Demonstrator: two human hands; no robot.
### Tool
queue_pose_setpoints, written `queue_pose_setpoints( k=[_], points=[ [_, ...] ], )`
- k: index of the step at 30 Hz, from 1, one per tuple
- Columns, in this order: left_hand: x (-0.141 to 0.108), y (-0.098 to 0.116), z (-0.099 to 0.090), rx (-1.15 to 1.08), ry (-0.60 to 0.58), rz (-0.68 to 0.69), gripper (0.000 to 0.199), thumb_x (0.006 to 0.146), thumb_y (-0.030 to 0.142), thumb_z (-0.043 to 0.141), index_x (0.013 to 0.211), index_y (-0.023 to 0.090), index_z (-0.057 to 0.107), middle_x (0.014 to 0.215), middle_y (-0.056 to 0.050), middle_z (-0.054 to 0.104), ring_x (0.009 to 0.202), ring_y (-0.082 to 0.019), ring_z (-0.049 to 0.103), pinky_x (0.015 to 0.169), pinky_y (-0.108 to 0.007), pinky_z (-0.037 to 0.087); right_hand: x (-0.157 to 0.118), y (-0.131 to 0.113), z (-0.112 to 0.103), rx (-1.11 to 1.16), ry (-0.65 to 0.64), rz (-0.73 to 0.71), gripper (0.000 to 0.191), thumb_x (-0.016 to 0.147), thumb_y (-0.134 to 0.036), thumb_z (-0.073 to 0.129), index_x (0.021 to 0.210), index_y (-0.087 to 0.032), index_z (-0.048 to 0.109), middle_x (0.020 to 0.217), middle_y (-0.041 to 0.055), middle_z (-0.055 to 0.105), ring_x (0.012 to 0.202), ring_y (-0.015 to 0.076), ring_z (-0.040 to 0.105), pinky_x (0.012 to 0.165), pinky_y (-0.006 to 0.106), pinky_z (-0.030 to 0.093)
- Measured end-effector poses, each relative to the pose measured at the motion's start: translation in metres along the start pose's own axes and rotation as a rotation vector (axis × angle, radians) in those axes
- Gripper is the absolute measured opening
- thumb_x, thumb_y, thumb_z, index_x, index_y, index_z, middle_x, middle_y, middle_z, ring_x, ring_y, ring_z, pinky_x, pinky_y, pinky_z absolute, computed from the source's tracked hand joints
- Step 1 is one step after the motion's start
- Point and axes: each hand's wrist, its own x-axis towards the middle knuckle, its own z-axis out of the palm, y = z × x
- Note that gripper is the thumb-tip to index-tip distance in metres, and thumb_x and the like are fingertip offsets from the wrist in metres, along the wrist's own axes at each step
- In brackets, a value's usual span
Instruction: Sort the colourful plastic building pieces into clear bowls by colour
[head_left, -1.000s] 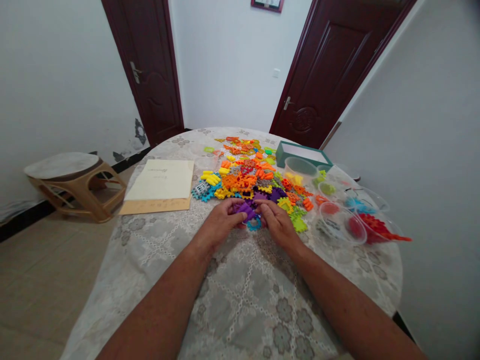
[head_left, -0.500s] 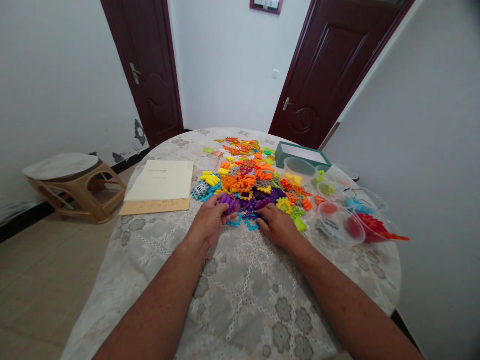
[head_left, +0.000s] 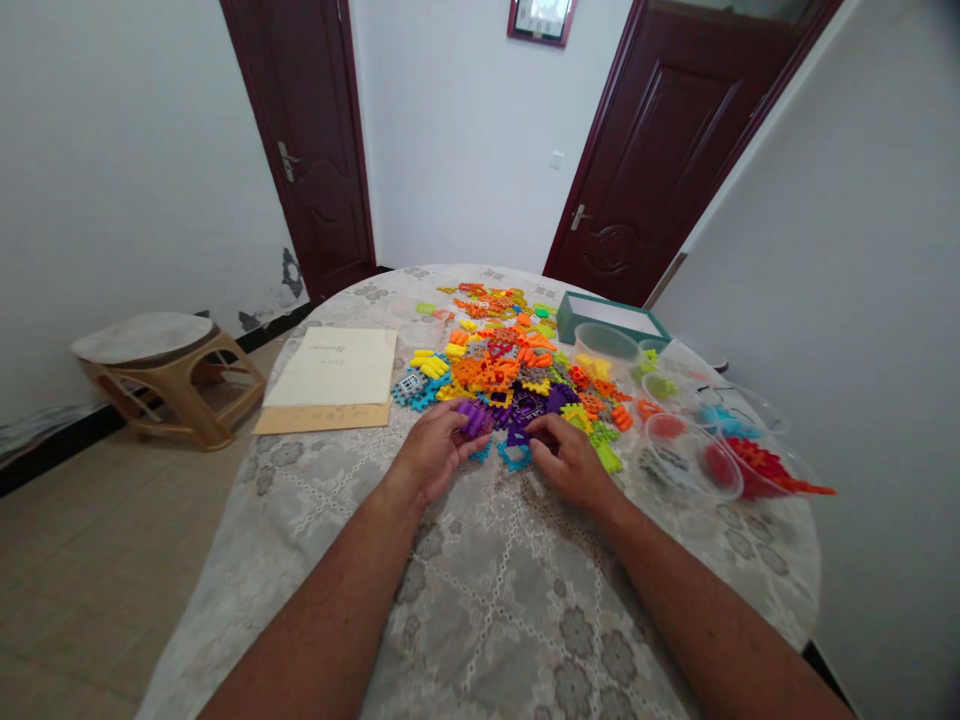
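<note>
A heap of colourful plastic pieces [head_left: 487,372] lies in the middle of the table. My left hand [head_left: 436,448] is at its near left edge, with its fingers round purple pieces [head_left: 474,420]. To the right, my right hand [head_left: 568,458] has curled fingers at the front of the heap, its fingertips by dark purple pieces [head_left: 519,436]; whether it grips one is too small to tell. A blue piece [head_left: 514,457] lies on the cloth between the hands. Lime green pieces [head_left: 606,450] are just right of my right hand.
Paper sheets [head_left: 334,368] lie at the left of the patterned tablecloth [head_left: 480,600]. A green box [head_left: 611,318] stands at the back right. Clear tubs [head_left: 690,480] with sorted pieces line the right side. A stool [head_left: 172,375] is on the floor at left.
The whole view has shifted slightly. My right hand has drawn back a little from the purple pieces, and its fingers are more curled. My left hand still holds purple pieces.
</note>
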Motion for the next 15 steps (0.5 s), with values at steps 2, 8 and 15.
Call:
queue_pose_setpoints(
  k=[2, 8, 15],
  points=[
    [-0.001, 0.0, 0.002, -0.004, -0.01, -0.029, 0.026, 0.081, 0.006, 0.056, 0.103, 0.018, 0.065, 0.102, -0.005, 0.072, 0.085, -0.015, 0.071, 0.083, -0.036, 0.063, -0.001, -0.004, -0.001, 0.052, 0.043, -0.01, 0.014, 0.091, -0.023, 0.058, 0.103, -0.022, 0.064, 0.089, 0.0031, 0.065, 0.077, 0.0192, 0.061, 0.07, 0.03, 0.048],
    [-0.011, -0.007, 0.008, 0.146, -0.182, -0.035, 0.034, 0.08, 0.011, 0.068, 0.114, 0.019, 0.066, 0.121, -0.011, 0.071, 0.099, -0.018, 0.071, 0.089, -0.033, 0.061, -0.004, -0.013, 0.007, -0.039, 0.071, -0.168, 0.017, 0.095, -0.024, 0.059, 0.112, -0.022, 0.064, 0.095, 0.006, 0.063, 0.08, 0.0198, 0.059, 0.075, 0.033, 0.049],
    [-0.01, -0.015, 0.009, 0.212, -0.149, -0.007, 0.046, 0.079, 0.002, 0.064, 0.12, 0.023, 0.067, 0.126, -0.008, 0.069, 0.104, -0.018, 0.07, 0.095, -0.035, 0.061, 0.004, 0.001, -0.001, -0.048, 0.1, -0.191, 0.021, 0.101, -0.029, 0.057, 0.12, -0.023, 0.065, 0.107, 0.0083, 0.069, 0.09, 0.0211, 0.065, 0.083, 0.035, 0.053]
  ],
)
